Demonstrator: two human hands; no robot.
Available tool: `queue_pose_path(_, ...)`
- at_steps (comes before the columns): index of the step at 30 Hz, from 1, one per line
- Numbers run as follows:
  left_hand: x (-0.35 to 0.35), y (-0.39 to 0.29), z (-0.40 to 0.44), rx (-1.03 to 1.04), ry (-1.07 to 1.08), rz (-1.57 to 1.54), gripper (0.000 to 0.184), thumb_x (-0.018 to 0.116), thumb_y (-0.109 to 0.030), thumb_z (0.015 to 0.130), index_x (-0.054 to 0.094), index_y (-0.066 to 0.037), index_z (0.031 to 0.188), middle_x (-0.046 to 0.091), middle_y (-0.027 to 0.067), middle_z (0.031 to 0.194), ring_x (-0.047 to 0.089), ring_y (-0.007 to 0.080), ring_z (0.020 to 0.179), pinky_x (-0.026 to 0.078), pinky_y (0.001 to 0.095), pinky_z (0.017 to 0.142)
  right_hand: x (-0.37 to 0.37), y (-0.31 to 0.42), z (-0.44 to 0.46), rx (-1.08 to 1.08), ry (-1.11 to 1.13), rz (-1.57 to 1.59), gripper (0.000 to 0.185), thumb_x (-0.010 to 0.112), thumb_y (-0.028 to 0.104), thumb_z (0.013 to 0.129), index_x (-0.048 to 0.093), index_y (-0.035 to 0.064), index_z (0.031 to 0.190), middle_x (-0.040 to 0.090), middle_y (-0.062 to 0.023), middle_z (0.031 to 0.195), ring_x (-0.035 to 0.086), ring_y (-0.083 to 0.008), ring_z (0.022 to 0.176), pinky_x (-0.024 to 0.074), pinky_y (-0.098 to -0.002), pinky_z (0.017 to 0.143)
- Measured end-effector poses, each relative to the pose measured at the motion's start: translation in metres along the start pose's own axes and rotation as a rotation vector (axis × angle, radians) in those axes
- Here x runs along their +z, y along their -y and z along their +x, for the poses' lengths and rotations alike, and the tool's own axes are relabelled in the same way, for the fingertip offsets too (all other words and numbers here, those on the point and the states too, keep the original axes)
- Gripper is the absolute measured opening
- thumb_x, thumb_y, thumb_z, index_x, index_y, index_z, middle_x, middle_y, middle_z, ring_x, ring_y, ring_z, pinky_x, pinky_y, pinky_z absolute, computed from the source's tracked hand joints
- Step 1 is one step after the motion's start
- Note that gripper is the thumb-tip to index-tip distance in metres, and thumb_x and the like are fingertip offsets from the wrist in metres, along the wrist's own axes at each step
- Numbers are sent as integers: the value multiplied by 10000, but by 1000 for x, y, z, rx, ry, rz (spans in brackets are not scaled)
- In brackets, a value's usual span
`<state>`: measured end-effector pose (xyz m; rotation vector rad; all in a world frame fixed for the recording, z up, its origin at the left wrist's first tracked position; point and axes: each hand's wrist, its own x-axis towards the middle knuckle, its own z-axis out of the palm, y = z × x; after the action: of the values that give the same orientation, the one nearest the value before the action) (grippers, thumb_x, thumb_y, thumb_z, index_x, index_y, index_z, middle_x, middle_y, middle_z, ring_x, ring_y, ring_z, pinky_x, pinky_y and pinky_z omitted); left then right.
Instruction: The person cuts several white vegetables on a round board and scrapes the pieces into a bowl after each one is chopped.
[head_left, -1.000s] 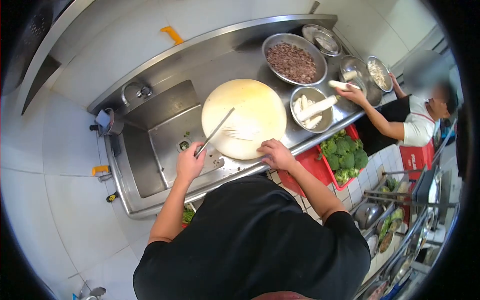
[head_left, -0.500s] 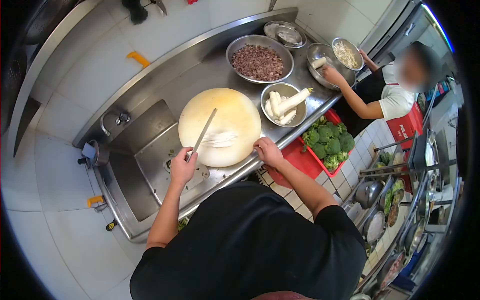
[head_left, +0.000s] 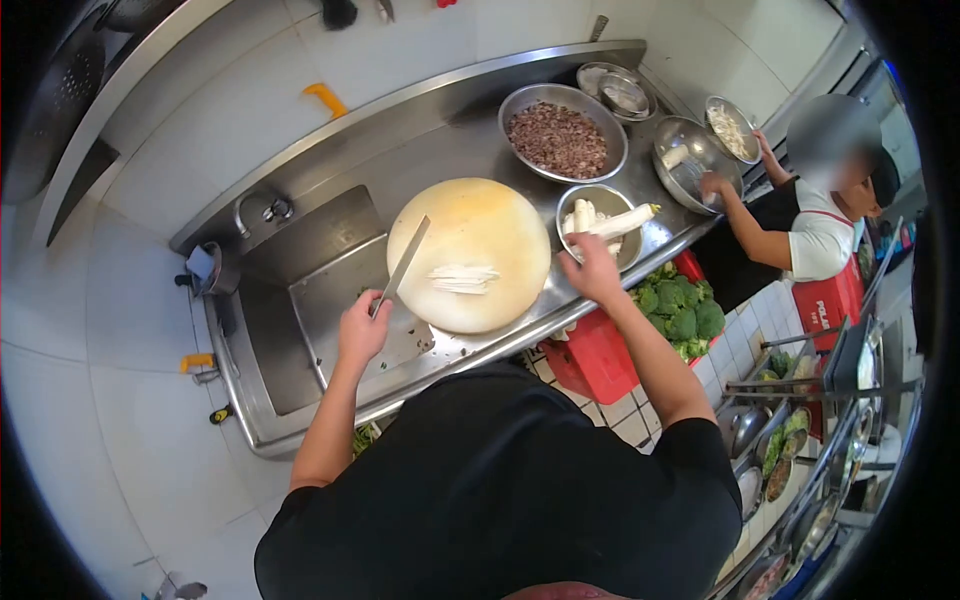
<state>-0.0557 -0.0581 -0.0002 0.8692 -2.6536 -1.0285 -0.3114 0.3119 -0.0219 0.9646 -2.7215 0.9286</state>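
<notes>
My left hand [head_left: 363,331] is closed around the handle of a knife [head_left: 408,262], whose blade points up over the left side of a round cutting board [head_left: 480,215]. Thin white strips of vegetable [head_left: 464,279] lie in a row on the board. At the near-left rim of a metal bowl [head_left: 636,256], my right hand [head_left: 594,272] reaches in with fingers slightly apart, touching or just above the peeled white radishes [head_left: 627,221] there. The fingertips are partly hidden against the pale radishes.
A sink [head_left: 330,290] lies left of the board. Behind the bowl stands a larger bowl of chopped reddish-brown food [head_left: 558,138]. Broccoli [head_left: 685,312] fills a red crate below the counter edge. To the right, a co-worker [head_left: 775,235] handles food in another bowl [head_left: 688,135].
My right hand has moved from the board's right edge to the bowl of radishes. The knife stays in my left hand, over the board's left side. The camera view has shifted.
</notes>
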Motion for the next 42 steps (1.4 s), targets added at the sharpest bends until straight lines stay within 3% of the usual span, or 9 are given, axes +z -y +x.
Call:
queue_pose_path(2, 5, 7, 4, -13, 9, 46, 334, 664, -333, 970, 711, -84, 1189, 731, 205, 900, 711, 390, 843, 543, 491, 765, 31, 23, -3, -176, 215, 35, 628, 780, 387, 866, 602, 28, 1349, 651, -209, 1262, 601, -387, 1205, 484, -461, 1054)
queue_pose_path(6, 7, 1, 8, -113, 109, 150, 351, 616, -326, 990, 682, -106, 1256, 738, 253, 1061, 700, 465, 1005, 545, 549, 892, 102, 71, 10, -333, 392, -91, 946, 740, 606, 849, 436, -2, 1506, 496, -251, 1460, 457, -401, 1378, 383, -522, 1140)
queue_pose_path(13, 36, -1, -5, -81, 115, 330, 376, 544, -245, 1022, 602, -157, 1383, 733, 277, 1040, 695, 483, 998, 540, 579, 890, 162, 110, 13, -56, 533, -215, 805, 686, 600, 905, 528, -17, 1397, 548, -233, 1358, 494, -387, 1318, 417, -492, 1097)
queue_pose_path(17, 39, -8, -12, -86, 109, 305, 367, 534, -230, 1022, 590, -140, 1373, 723, 301, 1040, 690, 506, 983, 533, 598, 890, 166, 99, -13, -5, 20, 68, 798, 728, 522, 906, 498, -46, 1417, 524, -276, 1376, 466, -420, 1346, 403, -506, 1133)
queue_pose_path(20, 39, -4, -8, -84, 154, 325, 336, 530, -223, 1022, 587, -127, 1340, 724, 305, 1000, 700, 505, 939, 540, 602, 863, 173, 100, -25, 135, -46, 261, 835, 751, 488, 903, 445, -44, 1469, 495, -294, 1430, 429, -447, 1397, 355, -505, 1195)
queue_pose_path(24, 34, -21, -12, -67, 264, 344, 299, 517, -224, 1028, 578, -105, 1295, 727, 302, 974, 703, 508, 900, 543, 611, 830, 175, 110, -29, 132, 57, 332, 836, 748, 467, 910, 422, -38, 1489, 482, -293, 1452, 405, -440, 1424, 328, -504, 1221)
queue_pose_path(32, 18, -10, 4, 58, 326, 216, 333, 553, -220, 1001, 575, -95, 1309, 712, 329, 1020, 691, 507, 988, 528, 597, 888, 146, 126, -23, 42, 431, -264, 898, 631, 592, 933, 380, -5, 1555, 476, -205, 1525, 396, -366, 1463, 279, -513, 1234)
queue_pose_path(35, 21, 10, 25, 51, 378, 292, 360, 568, -213, 997, 555, -58, 1322, 709, 333, 1044, 688, 510, 1000, 529, 589, 898, 167, 115, -19, -128, 194, -309, 842, 641, 555, 939, 416, -5, 1526, 487, -213, 1504, 447, -366, 1398, 324, -495, 1196)
queue_pose_path(42, 20, 11, 35, 9, 455, 353, 375, 578, -191, 987, 532, -29, 1323, 699, 328, 1128, 678, 485, 1086, 526, 576, 932, 183, 131, -3, -65, 397, -384, 640, 574, 448, 999, 497, -36, 1410, 557, -192, 1298, 522, -334, 1219, 423, -469, 1029)
